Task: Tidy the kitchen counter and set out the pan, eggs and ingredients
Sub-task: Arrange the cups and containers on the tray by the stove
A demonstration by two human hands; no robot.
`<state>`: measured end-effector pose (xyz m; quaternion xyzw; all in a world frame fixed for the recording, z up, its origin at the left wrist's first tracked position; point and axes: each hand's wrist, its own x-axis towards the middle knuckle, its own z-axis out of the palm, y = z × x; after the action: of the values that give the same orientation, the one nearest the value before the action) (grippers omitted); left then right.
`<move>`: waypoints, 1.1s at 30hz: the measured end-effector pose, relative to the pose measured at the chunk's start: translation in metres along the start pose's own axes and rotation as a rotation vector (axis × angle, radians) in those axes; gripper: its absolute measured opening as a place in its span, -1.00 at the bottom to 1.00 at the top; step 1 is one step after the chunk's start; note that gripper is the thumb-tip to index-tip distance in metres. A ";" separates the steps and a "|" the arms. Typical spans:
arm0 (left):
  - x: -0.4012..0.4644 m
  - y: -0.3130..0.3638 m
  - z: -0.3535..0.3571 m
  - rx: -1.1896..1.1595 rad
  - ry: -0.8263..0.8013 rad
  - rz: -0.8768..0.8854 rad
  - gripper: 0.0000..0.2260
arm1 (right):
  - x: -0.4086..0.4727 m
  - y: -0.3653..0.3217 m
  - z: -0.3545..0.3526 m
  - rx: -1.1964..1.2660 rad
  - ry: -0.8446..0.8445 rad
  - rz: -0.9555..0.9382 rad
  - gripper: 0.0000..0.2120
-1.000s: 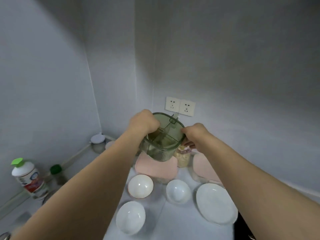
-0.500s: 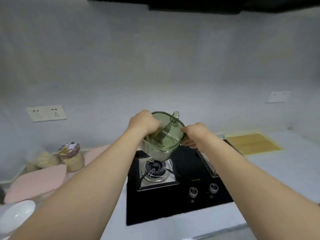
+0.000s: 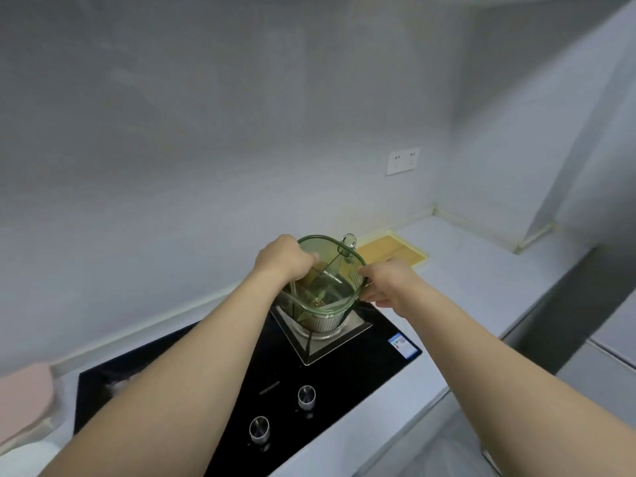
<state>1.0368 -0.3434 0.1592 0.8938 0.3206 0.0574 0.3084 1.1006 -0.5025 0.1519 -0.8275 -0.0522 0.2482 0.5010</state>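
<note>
- Since half a second ago our view has swung right: the left burner and pink mats have slid to the frame's edge, and the yellow tray (image 3: 392,251) now sits just beyond our hands.
- We hold the translucent green, ribbed, divided plastic container (image 3: 321,287) in the air above the right burner (image 3: 321,335) of the black glass hob (image 3: 241,383).
- Our left hand (image 3: 282,258) grips its left rim, fingers curled over the edge.
- Our right hand (image 3: 389,280) grips its right rim, fingers curled beneath.
- The container's mouth tilts toward us; its axis leans up and away.
- One clear spoon handle (image 3: 347,244) projects from the far rim.
- Two silver knobs (image 3: 306,396) lie nearer us on the hob.
</note>
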 end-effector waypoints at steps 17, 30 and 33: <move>0.248 0.109 0.122 -0.060 -0.142 0.080 -0.61 | 0.243 0.003 -0.093 0.193 0.117 0.170 -0.92; 0.369 0.119 0.239 -0.020 -0.127 -0.011 -0.72 | 0.429 0.059 -0.106 0.212 -0.034 0.383 -0.85; 0.385 0.108 0.262 -0.007 -0.124 -0.048 -0.70 | 0.455 0.075 -0.095 0.177 -0.058 0.420 -0.90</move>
<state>1.4765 -0.3093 -0.0240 0.8865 0.3222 -0.0044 0.3320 1.5291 -0.4635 -0.0393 -0.7653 0.1288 0.3744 0.5074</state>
